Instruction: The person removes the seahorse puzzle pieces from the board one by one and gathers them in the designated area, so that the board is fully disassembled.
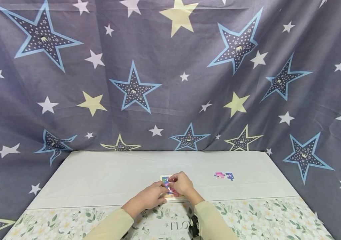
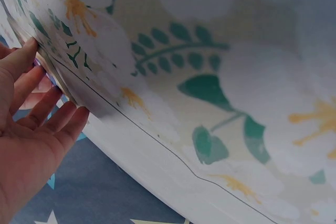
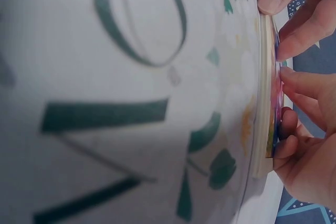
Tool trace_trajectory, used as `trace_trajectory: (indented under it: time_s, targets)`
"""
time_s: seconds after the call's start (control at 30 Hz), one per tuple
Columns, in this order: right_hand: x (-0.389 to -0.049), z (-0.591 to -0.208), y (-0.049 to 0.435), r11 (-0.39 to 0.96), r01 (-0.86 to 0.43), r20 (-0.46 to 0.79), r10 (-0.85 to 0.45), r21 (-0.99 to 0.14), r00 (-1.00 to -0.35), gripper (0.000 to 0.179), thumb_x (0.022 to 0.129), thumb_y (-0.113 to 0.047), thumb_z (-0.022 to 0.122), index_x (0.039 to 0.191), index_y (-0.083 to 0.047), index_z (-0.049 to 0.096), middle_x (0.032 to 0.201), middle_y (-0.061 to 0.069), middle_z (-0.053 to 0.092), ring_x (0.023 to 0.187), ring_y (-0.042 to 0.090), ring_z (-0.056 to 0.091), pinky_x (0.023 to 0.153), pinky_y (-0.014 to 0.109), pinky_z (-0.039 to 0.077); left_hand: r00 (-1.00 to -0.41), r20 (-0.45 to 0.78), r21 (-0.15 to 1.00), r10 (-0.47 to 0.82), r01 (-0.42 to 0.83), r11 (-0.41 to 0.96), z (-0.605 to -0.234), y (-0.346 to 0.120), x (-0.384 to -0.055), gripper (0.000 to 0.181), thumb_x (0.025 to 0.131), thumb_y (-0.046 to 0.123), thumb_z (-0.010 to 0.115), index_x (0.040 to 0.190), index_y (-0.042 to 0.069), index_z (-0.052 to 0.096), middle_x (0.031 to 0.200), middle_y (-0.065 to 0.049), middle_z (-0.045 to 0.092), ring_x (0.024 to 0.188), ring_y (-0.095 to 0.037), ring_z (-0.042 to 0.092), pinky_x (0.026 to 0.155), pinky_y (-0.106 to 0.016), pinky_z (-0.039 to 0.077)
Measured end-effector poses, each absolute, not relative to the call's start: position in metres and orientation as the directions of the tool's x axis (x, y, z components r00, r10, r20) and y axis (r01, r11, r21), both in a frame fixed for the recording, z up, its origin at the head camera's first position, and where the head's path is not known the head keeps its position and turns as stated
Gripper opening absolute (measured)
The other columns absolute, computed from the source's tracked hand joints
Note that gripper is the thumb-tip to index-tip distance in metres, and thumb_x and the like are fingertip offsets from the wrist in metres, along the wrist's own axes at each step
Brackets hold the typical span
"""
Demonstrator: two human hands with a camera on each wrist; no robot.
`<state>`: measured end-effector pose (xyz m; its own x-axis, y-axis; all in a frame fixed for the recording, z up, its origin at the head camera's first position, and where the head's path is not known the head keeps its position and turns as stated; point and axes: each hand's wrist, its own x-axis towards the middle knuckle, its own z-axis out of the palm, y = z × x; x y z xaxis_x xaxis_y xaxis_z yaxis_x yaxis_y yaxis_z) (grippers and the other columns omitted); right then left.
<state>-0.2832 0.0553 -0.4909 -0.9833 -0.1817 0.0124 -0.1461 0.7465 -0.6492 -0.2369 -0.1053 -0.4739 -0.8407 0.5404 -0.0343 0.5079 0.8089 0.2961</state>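
Observation:
A small jigsaw puzzle board (image 1: pixel 175 199) with a pale rim and a colourful cartoon picture lies flat near the seam of the table cover. My left hand (image 1: pixel 150 196) is at its left side, the thumb against the near rim and the loosely spread fingers (image 2: pixel 62 116) along the side and over the picture. From the right, my right hand (image 1: pixel 183 184) reaches over the board and covers part of the picture. Its thumb and bent fingers (image 3: pixel 287 148) come down on the picture close to the left fingertips; I cannot tell whether they pinch a piece.
To the right of the board lie a pink puzzle piece (image 1: pixel 219 175) and a blue puzzle piece (image 1: pixel 230 176), side by side on the white table (image 1: pixel 107 176). A floral cover (image 1: pixel 248 216) spans the near part. Behind the table hangs a grey star-patterned cloth (image 1: pixel 158 60).

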Motion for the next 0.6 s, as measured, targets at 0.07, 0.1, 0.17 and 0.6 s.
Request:
trace_trajectory:
  time_s: [0.07,0.1,0.17,0.6]
  targets:
    - [-0.2834,-0.4908,0.0553,0.747,-0.146,0.013,-0.182,-0.648,-0.983,0.01,0.082,-0.021,0.071,0.091,-0.016,0.072,0.09,0.002,0.053,0.078,0.013,0.051,0.068,0.032,0.043,-0.839,-0.03,0.299,0.543,0.511,0.806,-0.4732,-0.1057,-0.2364,0.034,0.087,0.028,0.066,0.117,0.012,0.065,0.114,-0.001,0.055,0.097,-0.011,0.053,0.088,-0.031,0.05]
    - [-0.2834,-0.4907,0.0552,0.748,-0.141,0.007,-0.18,-0.648,-0.984,0.01,0.082,-0.022,0.071,0.091,-0.016,0.072,0.09,0.002,0.053,0.078,0.013,0.051,0.068,0.031,0.043,-0.839,-0.029,0.299,0.543,0.511,0.806,-0.4729,-0.1058,-0.2363,0.034,0.087,0.027,0.066,0.117,0.012,0.065,0.114,-0.001,0.055,0.097,-0.01,0.052,0.088,-0.031,0.05]
    - [-0.2835,-0.4906,0.055,0.749,-0.139,0.005,-0.179,-0.648,-0.984,0.01,0.082,-0.022,0.071,0.091,-0.016,0.072,0.09,0.002,0.053,0.078,0.013,0.051,0.068,0.031,0.043,-0.84,-0.029,0.3,0.542,0.51,0.806,-0.4727,-0.1059,-0.2363,0.034,0.087,0.027,0.066,0.117,0.011,0.064,0.114,-0.001,0.055,0.097,-0.01,0.052,0.087,-0.031,0.05]
    - [-0.288,-0.4902,0.0544,0.731,-0.09,-0.033,-0.151,-0.676,-0.988,0.006,0.081,-0.019,0.072,0.086,-0.017,0.07,0.083,-0.001,0.062,0.076,0.013,0.054,0.068,0.033,0.045,-0.847,-0.042,0.301,0.53,0.495,0.815,-0.4745,-0.1043,-0.2378,0.033,0.087,0.029,0.065,0.116,0.013,0.065,0.115,0.0,0.055,0.103,-0.013,0.054,0.092,-0.032,0.049]
